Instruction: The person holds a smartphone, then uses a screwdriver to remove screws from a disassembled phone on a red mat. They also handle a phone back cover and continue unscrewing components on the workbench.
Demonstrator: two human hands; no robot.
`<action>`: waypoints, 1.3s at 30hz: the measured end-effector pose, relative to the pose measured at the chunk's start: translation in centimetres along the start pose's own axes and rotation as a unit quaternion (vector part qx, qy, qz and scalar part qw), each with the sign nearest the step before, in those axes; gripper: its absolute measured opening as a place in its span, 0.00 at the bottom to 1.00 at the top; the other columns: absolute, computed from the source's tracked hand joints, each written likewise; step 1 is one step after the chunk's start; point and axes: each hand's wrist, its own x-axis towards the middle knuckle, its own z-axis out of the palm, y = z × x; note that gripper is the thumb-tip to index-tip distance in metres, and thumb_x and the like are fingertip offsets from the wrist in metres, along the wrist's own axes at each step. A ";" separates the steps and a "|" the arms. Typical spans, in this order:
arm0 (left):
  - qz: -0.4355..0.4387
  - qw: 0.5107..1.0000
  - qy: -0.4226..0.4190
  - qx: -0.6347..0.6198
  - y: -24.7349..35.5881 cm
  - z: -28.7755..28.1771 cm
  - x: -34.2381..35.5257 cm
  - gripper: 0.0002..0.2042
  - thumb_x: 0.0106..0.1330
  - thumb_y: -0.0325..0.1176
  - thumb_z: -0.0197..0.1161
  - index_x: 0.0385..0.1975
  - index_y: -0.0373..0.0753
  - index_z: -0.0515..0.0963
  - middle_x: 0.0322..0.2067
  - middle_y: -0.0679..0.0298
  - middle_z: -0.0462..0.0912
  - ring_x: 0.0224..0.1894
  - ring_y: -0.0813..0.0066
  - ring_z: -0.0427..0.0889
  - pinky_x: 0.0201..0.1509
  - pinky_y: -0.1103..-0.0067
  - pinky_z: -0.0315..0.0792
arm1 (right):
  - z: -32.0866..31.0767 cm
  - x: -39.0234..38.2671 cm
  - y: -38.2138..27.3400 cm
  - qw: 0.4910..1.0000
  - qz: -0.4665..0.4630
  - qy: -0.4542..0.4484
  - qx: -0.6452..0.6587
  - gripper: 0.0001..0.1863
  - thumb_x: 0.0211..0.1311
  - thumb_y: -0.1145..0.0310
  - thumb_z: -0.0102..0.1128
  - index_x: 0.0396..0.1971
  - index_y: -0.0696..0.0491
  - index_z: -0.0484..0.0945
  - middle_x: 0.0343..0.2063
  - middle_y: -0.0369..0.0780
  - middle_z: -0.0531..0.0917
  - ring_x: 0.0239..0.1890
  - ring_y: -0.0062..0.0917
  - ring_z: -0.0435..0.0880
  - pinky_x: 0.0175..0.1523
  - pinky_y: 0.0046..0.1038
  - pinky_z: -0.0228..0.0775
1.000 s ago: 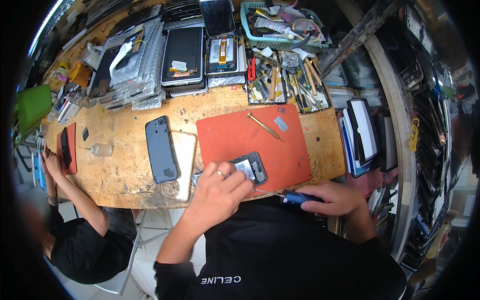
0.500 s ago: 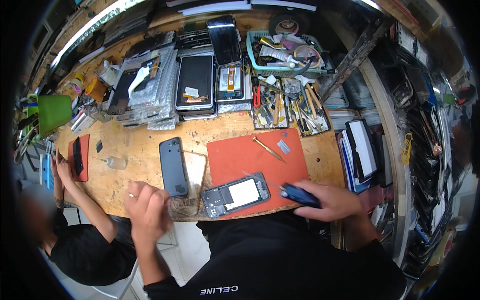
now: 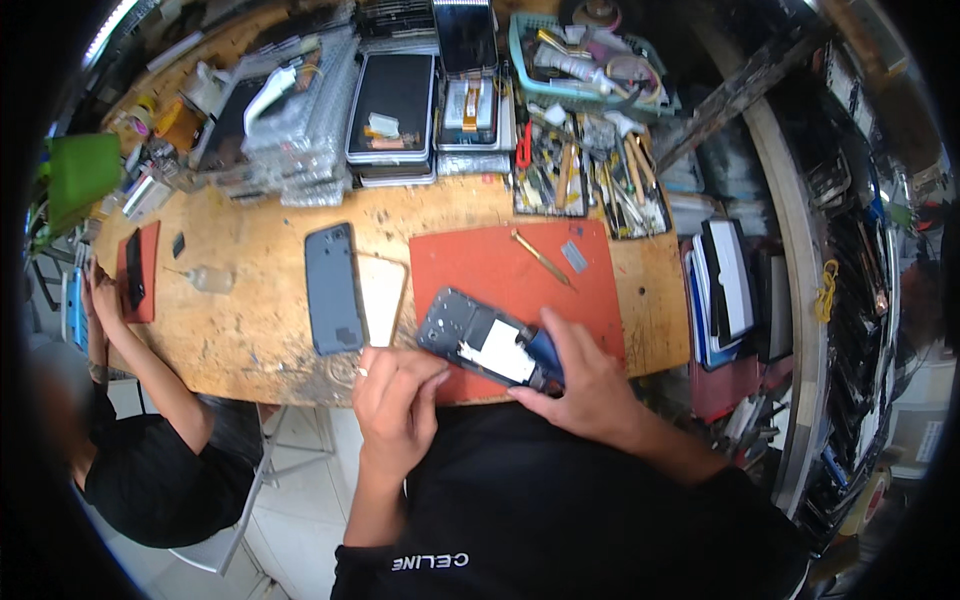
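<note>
An opened phone (image 3: 462, 322) with bare inner parts and a white patch lies tilted across the near part of the red mat (image 3: 470, 262). My right hand (image 3: 595, 385) is closed round a dark blue hand tool (image 3: 543, 352) over the phone's right end; the tool's tip is hidden. Beside the phone's lower left edge is my left hand (image 3: 395, 400), its fingers curled and thumb pressed in. Whatever it may pinch is too small to make out. Left of the mat are a dark grey phone back (image 3: 332, 285) and a pale, clear-edged phone case (image 3: 382, 290).
A brass screwdriver (image 3: 540, 257) and a small grey plate (image 3: 574, 257) lie on the mat. Behind stand stacked phones (image 3: 390, 105), hand tools (image 3: 550, 165) and a teal basket (image 3: 525, 80). At left, a co-worker's hands (image 3: 100, 295) touch a phone on another red mat (image 3: 148, 245).
My left hand has come right and down to the phone's edge. My right hand has brought the blue tool left over the phone, which has turned. The whole view has shifted.
</note>
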 end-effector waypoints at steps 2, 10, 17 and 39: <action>-0.011 0.999 -0.027 -0.021 0.2 0.8 -0.3 0.07 0.60 0.17 0.70 0.34 0.35 0.82 0.32 0.59 0.84 0.35 0.59 0.81 0.42 0.68 0.72 | -2.0 -0.9 1.3 0.993 0.059 -0.039 0.090 0.42 0.70 0.56 0.70 0.77 0.57 0.61 0.55 0.53 0.79 0.53 0.50 0.87 0.53 0.43 0.81; 0.020 0.983 -0.171 -0.063 1.5 6.6 -0.4 0.07 0.61 0.24 0.74 0.35 0.36 0.81 0.32 0.59 0.81 0.37 0.54 0.79 0.43 0.64 0.74 | -7.5 -5.6 7.6 0.965 0.073 -0.196 0.160 0.29 0.79 0.65 0.56 0.75 0.53 0.65 0.45 0.50 0.87 0.44 0.43 0.90 0.52 0.41 0.79; 0.052 0.979 -0.190 -0.048 2.3 8.8 -0.7 0.08 0.59 0.24 0.73 0.38 0.37 0.85 0.34 0.62 0.81 0.39 0.60 0.80 0.46 0.67 0.77 | -8.2 -7.2 8.2 0.951 0.119 -0.227 0.175 0.27 0.78 0.64 0.58 0.72 0.54 0.66 0.35 0.45 0.87 0.34 0.39 0.90 0.42 0.38 0.78; 0.073 0.985 -0.156 0.012 2.1 10.3 -0.9 0.15 0.57 0.27 0.80 0.46 0.42 0.92 0.30 0.67 0.78 0.34 0.67 0.78 0.34 0.72 0.74 | -8.8 -6.3 9.2 0.952 0.124 -0.230 0.160 0.26 0.75 0.66 0.63 0.69 0.56 0.73 0.44 0.46 0.88 0.43 0.35 0.91 0.50 0.32 0.79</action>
